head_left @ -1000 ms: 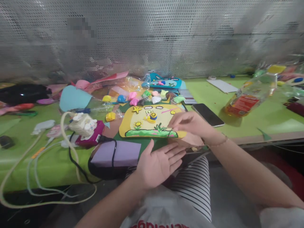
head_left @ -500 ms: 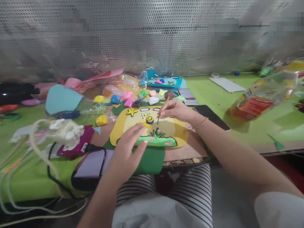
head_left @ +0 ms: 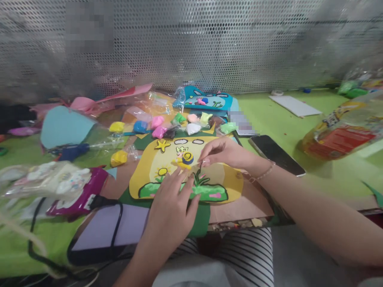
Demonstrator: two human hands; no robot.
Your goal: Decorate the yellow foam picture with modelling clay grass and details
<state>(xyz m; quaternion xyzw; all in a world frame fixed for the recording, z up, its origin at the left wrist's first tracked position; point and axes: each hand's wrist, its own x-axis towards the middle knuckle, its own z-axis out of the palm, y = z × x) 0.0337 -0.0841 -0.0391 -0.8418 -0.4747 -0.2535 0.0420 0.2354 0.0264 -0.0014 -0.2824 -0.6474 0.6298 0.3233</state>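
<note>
The right hand (head_left: 226,154), fingertips pinching a dark strand (head_left: 199,168), has lowered it to the grass (head_left: 202,180) on the yellow picture (head_left: 217,172) beneath both hands, apparently positioning it; the left hand (head_left: 172,203), loosely spread, appears empty.

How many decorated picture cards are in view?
2: the yellow, rounded picture card at front centre and the blue, curved picture card farther back, slightly right. Others may be hidden.

Two hands (head_left: 173,195), two pictures (head_left: 167,153), one phone (head_left: 277,154), perhaps twelve clay packets (head_left: 193,128).
</note>
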